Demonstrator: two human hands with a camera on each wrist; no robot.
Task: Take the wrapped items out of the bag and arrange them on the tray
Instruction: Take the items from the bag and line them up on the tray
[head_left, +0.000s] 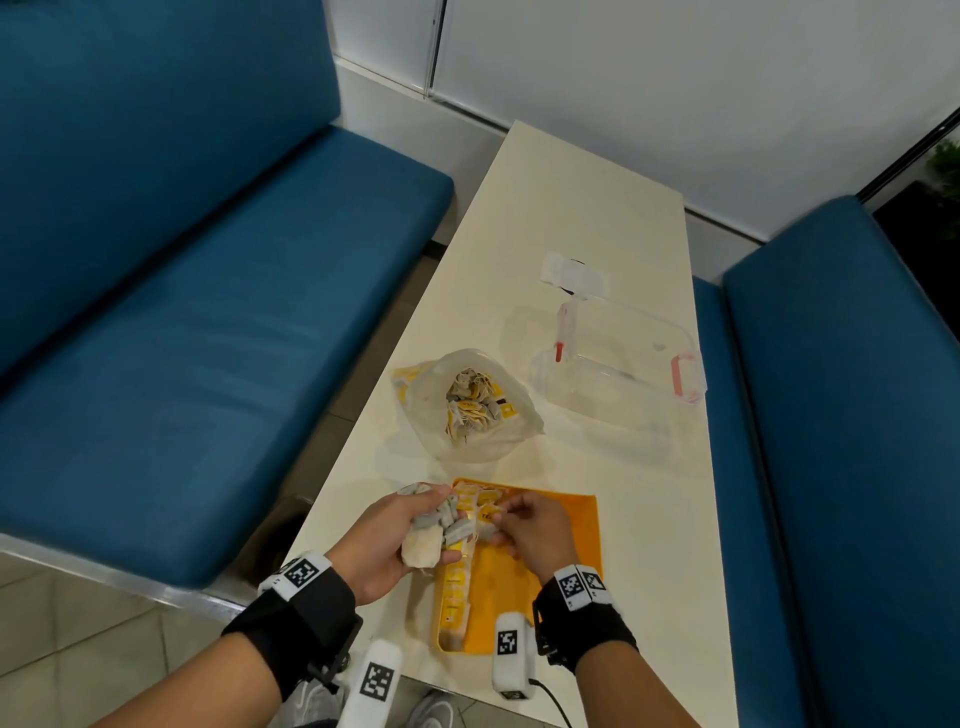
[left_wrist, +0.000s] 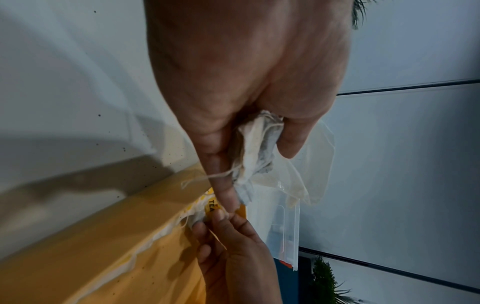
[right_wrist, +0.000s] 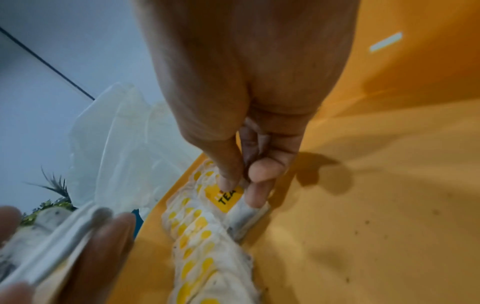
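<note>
My left hand (head_left: 410, 525) grips a bunch of tea bags (head_left: 434, 530) over the left edge of the yellow tray (head_left: 561, 530); the bunch (left_wrist: 257, 152) shows between thumb and fingers in the left wrist view. My right hand (head_left: 519, 525) pinches one tea bag by its yellow tag (right_wrist: 228, 198) and holds it low over the tray (right_wrist: 363, 185). A row of tea bags (head_left: 457, 587) lies along the tray's left side, also seen as a row (right_wrist: 197, 242) in the right wrist view. The open plastic bag (head_left: 467, 402) with more tea bags sits beyond the tray.
A clear plastic container (head_left: 618, 364) with red clips stands to the right of the bag. A white paper (head_left: 574, 273) lies farther back on the cream table (head_left: 582, 197). Blue benches (head_left: 208, 322) flank the table on both sides.
</note>
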